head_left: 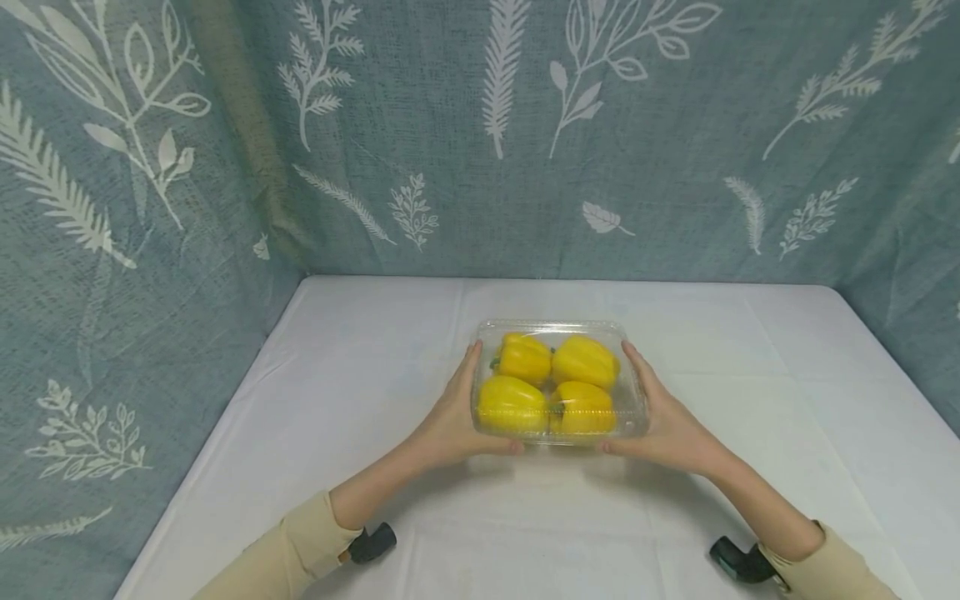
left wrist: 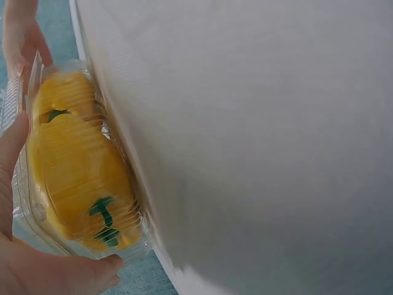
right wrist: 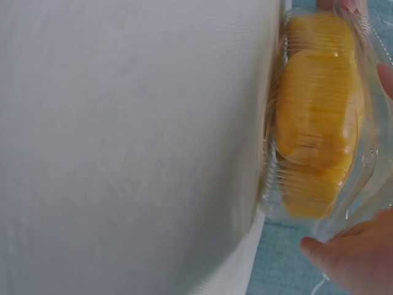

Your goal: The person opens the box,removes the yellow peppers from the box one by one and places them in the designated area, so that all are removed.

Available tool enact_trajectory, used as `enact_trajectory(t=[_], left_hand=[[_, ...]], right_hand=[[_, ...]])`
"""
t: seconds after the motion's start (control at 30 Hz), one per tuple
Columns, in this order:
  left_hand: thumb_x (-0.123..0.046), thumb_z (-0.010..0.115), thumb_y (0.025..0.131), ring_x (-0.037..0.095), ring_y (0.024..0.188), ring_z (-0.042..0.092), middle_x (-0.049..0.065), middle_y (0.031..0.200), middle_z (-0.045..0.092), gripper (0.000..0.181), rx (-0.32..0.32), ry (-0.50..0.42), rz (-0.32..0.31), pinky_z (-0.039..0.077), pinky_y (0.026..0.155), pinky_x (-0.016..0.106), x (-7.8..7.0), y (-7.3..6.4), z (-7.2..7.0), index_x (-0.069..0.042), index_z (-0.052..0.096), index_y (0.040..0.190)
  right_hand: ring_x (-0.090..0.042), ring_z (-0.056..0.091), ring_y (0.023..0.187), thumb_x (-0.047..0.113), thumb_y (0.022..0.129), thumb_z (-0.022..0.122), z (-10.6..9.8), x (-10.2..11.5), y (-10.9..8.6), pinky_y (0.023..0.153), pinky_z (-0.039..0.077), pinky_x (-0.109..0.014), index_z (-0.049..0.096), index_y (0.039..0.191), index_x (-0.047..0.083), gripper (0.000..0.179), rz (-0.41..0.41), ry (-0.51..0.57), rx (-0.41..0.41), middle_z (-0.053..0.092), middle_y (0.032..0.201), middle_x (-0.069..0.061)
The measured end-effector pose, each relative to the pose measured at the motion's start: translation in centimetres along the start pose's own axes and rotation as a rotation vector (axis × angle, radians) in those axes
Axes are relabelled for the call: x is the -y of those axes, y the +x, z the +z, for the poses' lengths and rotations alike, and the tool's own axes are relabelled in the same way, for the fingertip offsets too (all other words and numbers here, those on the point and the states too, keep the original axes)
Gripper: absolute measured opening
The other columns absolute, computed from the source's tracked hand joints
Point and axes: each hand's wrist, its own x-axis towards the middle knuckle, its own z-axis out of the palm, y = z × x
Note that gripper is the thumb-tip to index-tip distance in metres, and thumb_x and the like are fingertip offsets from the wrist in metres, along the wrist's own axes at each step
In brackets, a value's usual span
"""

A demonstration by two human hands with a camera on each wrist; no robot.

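A clear plastic clamshell box (head_left: 634, 422) holds several yellow bell peppers (head_left: 585, 361), seen through its lid in the head view. My left hand (head_left: 450, 419) grips the box's left side, fingers along the side and thumb at the front edge. On the opposite side my right hand (head_left: 671, 427) holds it the same way. Green stems (left wrist: 104, 215) show through the ribbed wall in the left wrist view. The box looks shut and roughly level, near the tabletop; whether its base touches the cloth I cannot tell.
A white cloth covers the table (head_left: 360, 358). Behind it and along the sides hangs a blue-green curtain (head_left: 465, 208) with white leaf prints. Black wrist-worn devices (head_left: 372, 543) sit at both sleeve cuffs.
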Motion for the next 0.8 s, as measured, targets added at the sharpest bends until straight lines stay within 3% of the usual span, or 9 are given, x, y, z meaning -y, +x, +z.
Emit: enact_trajectory(t=[0.2,0.5,0.8], left_hand=[[-0.048,0.090,0.062,0.032,0.147,0.012,0.010,0.163,0.004,0.137,-0.064,0.048,0.010,0.018,0.113,0.059,-0.3,-0.1,0.3,-0.020,-0.003,0.158],[-0.052,0.087,0.065,0.031,0.145,0.020,0.009,0.162,0.013,0.133,-0.156,0.086,0.026,0.023,0.113,0.055,-0.9,-0.3,1.0,-0.016,-0.002,0.158],[-0.058,0.081,0.070,0.035,0.140,0.032,0.016,0.159,0.021,0.130,-0.204,0.247,0.087,0.036,0.108,0.052,-1.0,-0.4,1.3,-0.015,-0.005,0.157]], right_hand=[[-0.053,0.025,0.137,0.047,0.067,0.087,-0.1,0.4,0.0,0.095,0.028,-0.077,-0.001,0.158,0.028,0.127,0.024,-0.065,-0.042,0.012,0.160,-0.022],[-0.054,0.029,0.135,0.049,0.068,0.086,-0.1,1.0,0.0,0.094,0.030,-0.077,0.001,0.158,0.028,0.125,0.059,-0.069,-0.066,0.016,0.159,-0.023],[-0.055,0.030,0.134,0.048,0.069,0.085,-0.2,1.3,0.1,0.094,0.031,-0.077,0.002,0.158,0.028,0.123,0.060,-0.075,-0.073,0.018,0.158,-0.024]])
